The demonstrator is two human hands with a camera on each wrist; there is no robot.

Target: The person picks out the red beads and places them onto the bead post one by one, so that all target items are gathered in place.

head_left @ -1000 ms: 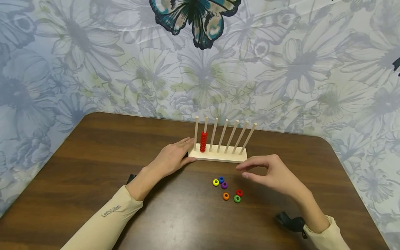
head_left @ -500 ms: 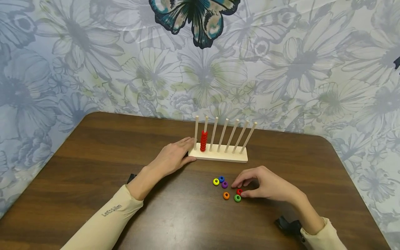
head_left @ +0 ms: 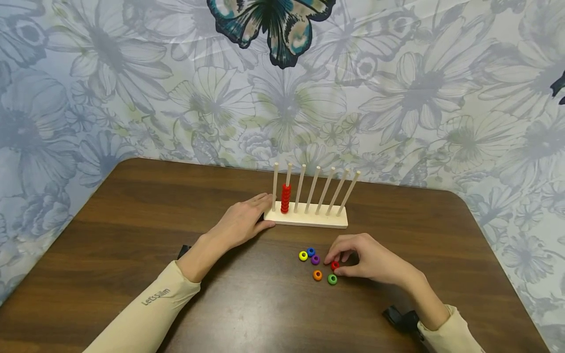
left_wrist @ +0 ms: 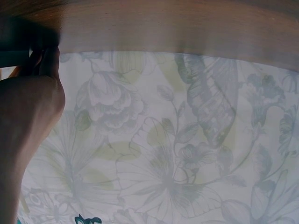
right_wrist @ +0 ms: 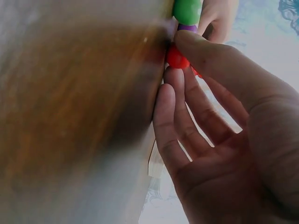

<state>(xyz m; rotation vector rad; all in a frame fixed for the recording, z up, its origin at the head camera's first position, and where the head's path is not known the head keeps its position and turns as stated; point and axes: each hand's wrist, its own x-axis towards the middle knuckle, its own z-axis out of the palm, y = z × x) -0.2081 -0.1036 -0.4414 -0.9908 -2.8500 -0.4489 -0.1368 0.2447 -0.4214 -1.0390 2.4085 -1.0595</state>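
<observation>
A pale wooden peg rack (head_left: 306, 219) with several upright pegs stands on the table, and a stack of red beads (head_left: 286, 198) sits on its second peg from the left. At the rack's left end rests my left hand (head_left: 240, 223), fingers fairly straight, thumb by the front corner. My right hand (head_left: 372, 257) pinches a loose red bead (head_left: 335, 265) between thumb and fingertips, low at the tabletop. Around it lie a green bead (head_left: 332, 279), an orange bead (head_left: 317, 275), a purple bead (head_left: 315, 260), a blue bead (head_left: 311, 251) and a yellow bead (head_left: 303, 256).
The brown wooden table (head_left: 132, 211) has rounded far corners. Behind it hangs a flower-patterned wall covering (head_left: 176, 98) with a large butterfly (head_left: 278, 29). A black wrist strap (head_left: 401, 317) shows at the right wrist.
My right hand has come down and left from beside the rack's right corner to the loose beads and taken hold of the red one, which has shifted slightly away from the green one.
</observation>
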